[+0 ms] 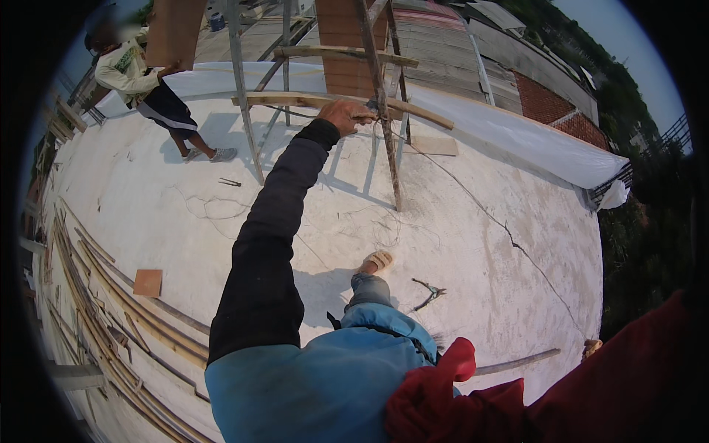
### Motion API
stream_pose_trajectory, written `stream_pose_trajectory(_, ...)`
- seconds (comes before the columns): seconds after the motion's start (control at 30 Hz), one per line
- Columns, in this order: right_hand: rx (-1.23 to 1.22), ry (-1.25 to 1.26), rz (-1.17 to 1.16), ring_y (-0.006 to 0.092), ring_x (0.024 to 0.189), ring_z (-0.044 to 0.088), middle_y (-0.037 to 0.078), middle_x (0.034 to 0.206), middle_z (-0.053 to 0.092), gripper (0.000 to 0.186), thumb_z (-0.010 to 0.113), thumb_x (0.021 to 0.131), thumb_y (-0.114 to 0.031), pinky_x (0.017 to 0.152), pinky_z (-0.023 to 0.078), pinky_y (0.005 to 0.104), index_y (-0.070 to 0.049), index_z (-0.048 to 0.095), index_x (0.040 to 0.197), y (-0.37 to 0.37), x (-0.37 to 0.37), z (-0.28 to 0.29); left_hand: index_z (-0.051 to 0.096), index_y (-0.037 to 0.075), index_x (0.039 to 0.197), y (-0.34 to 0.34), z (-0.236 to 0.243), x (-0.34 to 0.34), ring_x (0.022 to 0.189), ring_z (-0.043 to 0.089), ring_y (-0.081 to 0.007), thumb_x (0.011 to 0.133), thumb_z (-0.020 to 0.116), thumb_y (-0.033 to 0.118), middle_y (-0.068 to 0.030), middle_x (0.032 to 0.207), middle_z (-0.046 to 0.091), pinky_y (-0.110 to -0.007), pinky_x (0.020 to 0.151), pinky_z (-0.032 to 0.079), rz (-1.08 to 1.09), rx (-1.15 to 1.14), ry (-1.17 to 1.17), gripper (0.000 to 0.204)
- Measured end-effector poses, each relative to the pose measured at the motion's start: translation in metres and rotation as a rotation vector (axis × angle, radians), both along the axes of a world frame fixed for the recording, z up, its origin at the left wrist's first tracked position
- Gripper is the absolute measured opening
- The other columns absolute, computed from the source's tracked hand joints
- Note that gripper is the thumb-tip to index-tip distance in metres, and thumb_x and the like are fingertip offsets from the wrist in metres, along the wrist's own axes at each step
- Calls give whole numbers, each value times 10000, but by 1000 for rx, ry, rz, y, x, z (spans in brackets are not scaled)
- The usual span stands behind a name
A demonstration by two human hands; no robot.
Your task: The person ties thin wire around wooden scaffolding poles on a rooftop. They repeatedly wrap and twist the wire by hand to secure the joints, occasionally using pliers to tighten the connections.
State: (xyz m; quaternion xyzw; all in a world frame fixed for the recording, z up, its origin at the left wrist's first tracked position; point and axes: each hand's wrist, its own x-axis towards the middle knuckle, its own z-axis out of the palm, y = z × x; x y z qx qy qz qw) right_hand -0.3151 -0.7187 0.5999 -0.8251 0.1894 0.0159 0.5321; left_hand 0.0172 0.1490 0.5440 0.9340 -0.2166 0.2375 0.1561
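Observation:
My left hand [343,114], on a black-sleeved arm, is closed at the junction of an upright post [391,177] and a wooden crosspiece [425,114]; what its fingers grip is too small to make out. Thin wires hang from that junction onto the pale slab. A small tan shape at the lower right, possibly part of my right hand [591,347], shows beside red cloth [605,369]; its fingers cannot be made out. Pliers or cutters [428,295] lie on the slab right of my foot.
A co-worker [125,74] stands at upper left holding a brown board [170,37]. Long bamboo strips and timber [133,303] lie at left with a small square board [148,283]. White sheeting [509,133] runs along the far edge. The slab [517,207] drops off at right.

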Motion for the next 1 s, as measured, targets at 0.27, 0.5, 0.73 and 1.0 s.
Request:
stream_pose_trajectory(0.27, -39, -70, -32, 84, 639, 534, 2, 784, 597, 193, 658, 967, -202, 561, 415, 246, -23, 717, 1006, -7, -29, 6, 788, 229, 1097, 66, 4, 25, 1015, 709, -354, 875, 760, 477, -132, 1063, 754, -467, 880, 562, 556, 63, 344, 335)
stream_pose_trajectory(0.5, -129, -129, 28, 95, 667, 550, 10, 802, 603, 208, 664, 961, -202, 591, 437, 252, -10, 711, 1029, 10, -2, 8, 755, 254, 1209, 110, -10, 30, 1111, 689, -326, 887, 727, 544, -108, 1166, 736, -474, 972, 520, 755, 72, 477, 434)
stream_pose_trajectory(0.73, 215, -98, -165, 109, 729, 558, 31, 855, 609, 217, 602, 1014, -166, 623, 468, 254, 8, 688, 1111, 75, 62, 4, 790, 106, 1097, 143, -75, -4, 487, 580, -128, 959, 706, 238, -49, 727, 703, -316, 455, 469, 619, -418, 565, 209)
stream_pose_trajectory(1.0, 591, -11, -51, 128, 752, 604, 58, 901, 625, 277, 548, 1056, -125, 723, 554, 282, 48, 580, 1269, 159, 117, -8, 785, 64, 1004, 136, -228, -105, 506, 623, -181, 957, 656, 144, -95, 698, 706, -368, 439, 511, 774, -675, 902, 159)
